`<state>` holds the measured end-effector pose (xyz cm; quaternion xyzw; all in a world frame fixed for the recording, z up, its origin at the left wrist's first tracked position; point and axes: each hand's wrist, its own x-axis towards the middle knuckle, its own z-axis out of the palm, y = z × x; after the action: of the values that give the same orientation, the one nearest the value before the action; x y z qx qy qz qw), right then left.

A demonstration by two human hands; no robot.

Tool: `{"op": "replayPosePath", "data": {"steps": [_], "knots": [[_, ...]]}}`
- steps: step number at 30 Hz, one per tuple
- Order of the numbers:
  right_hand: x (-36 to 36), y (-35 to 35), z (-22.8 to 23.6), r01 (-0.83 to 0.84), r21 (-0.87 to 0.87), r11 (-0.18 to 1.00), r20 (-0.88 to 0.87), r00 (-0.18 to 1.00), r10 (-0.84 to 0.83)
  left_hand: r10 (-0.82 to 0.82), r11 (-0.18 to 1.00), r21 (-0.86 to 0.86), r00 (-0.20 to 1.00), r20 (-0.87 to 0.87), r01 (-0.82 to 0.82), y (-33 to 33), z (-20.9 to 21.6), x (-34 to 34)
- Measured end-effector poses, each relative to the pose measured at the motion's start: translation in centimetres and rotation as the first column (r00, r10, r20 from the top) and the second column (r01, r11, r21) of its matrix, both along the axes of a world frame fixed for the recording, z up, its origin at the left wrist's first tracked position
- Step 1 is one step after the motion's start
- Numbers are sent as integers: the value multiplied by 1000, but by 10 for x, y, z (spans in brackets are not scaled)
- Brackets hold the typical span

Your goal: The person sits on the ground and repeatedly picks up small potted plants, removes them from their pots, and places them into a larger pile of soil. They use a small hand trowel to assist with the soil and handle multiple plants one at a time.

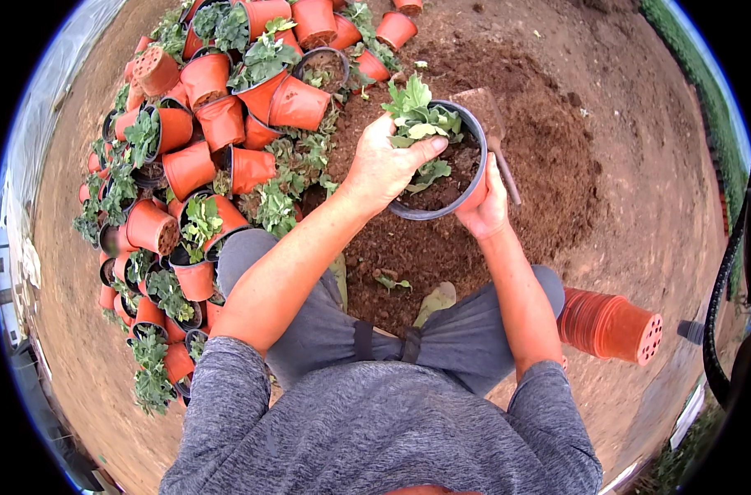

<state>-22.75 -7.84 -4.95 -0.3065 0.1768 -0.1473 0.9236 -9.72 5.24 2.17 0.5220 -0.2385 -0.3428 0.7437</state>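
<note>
My right hand (485,202) grips the outside of a plant pot (425,214), orange outside with a dark grey rim, tilted so that its mouth faces me. Brown soil partly fills the pot. At the far left side of its mouth, my left hand (384,163) is closed on a leafy green plant (414,109), the thumb pressed over its leaves. A smaller bunch of leaves (429,175) lies lower inside the pot. Whether the plant's roots are in the soil is hidden by the left hand.
Many orange pots (190,169) with leafy plants lie heaped on the left. Ahead spreads a mound of loose brown soil (549,140), with a trowel (507,175) on it behind the pot. Stacked orange pots (611,326) lie by my right knee. A loose sprig (392,282) rests between my feet.
</note>
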Motion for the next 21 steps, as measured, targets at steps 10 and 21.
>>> {"op": "replayPosePath", "data": {"steps": [10,21], "knots": [[9,-3,-3,5,84,996,45,999,-8,43,989,-135,993,-114,-58,2,22,-1],[-2,-25,-7,147,21,989,-177,974,-141,162,975,-155,987,1,-160,19,36,67]]}}
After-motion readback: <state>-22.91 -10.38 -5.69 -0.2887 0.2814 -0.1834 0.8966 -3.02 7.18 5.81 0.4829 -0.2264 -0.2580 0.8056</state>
